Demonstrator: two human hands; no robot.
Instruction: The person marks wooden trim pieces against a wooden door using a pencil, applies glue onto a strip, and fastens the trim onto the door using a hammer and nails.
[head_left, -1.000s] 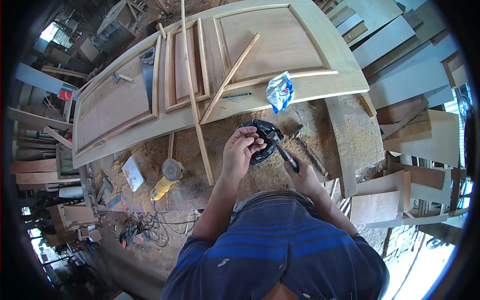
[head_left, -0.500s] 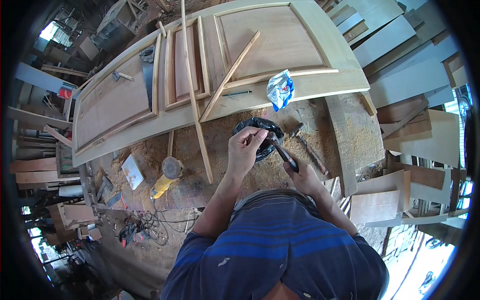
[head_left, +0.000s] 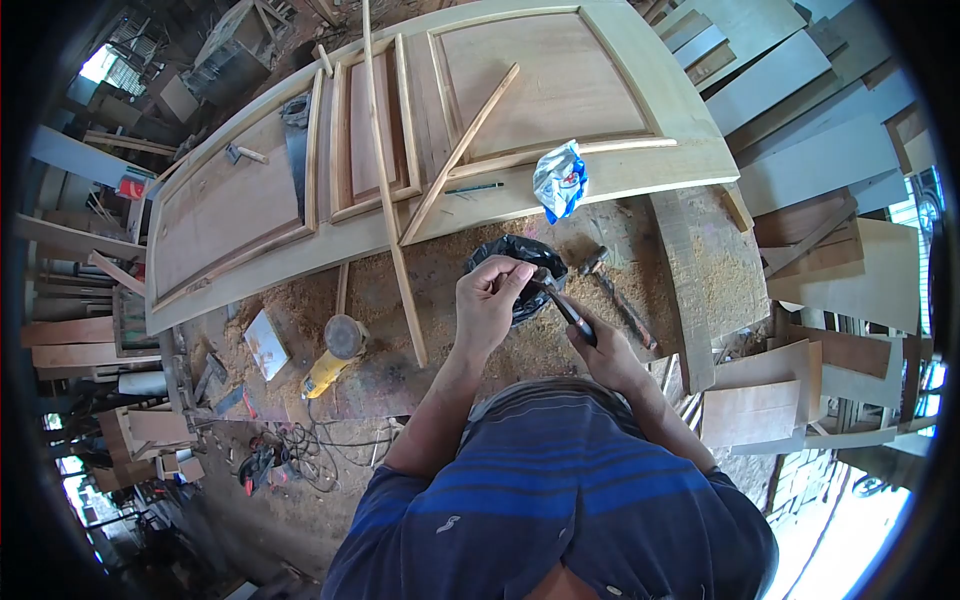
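My right hand [head_left: 608, 352] is wrapped round the dark grip of a hammer [head_left: 562, 303], with its head up beside my left fingers. My left hand [head_left: 490, 300] is raised with thumb and fingers pinched together; whatever they hold is too small to make out. Behind and below both hands is an open black plastic bag [head_left: 520, 247] on the dusty workbench [head_left: 480, 365]. A second hammer [head_left: 622, 300] lies to the right of the bag. Beyond it, a blue and white packet [head_left: 560, 180] sits on the edge of a panelled wooden door [head_left: 690, 165].
Loose wooden strips [head_left: 392, 230] lie across the door, one reaching over the bench. A yellow angle grinder [head_left: 335, 355] and a white tile-like piece [head_left: 265, 345] rest at left. A small hammer [head_left: 245, 153] is on the door. Boards [head_left: 800, 120] lean at right; cables [head_left: 310, 455] tangle below.
Almost nothing differs. Both hands stay close together above the bag, with the hammer shifted only very slightly.
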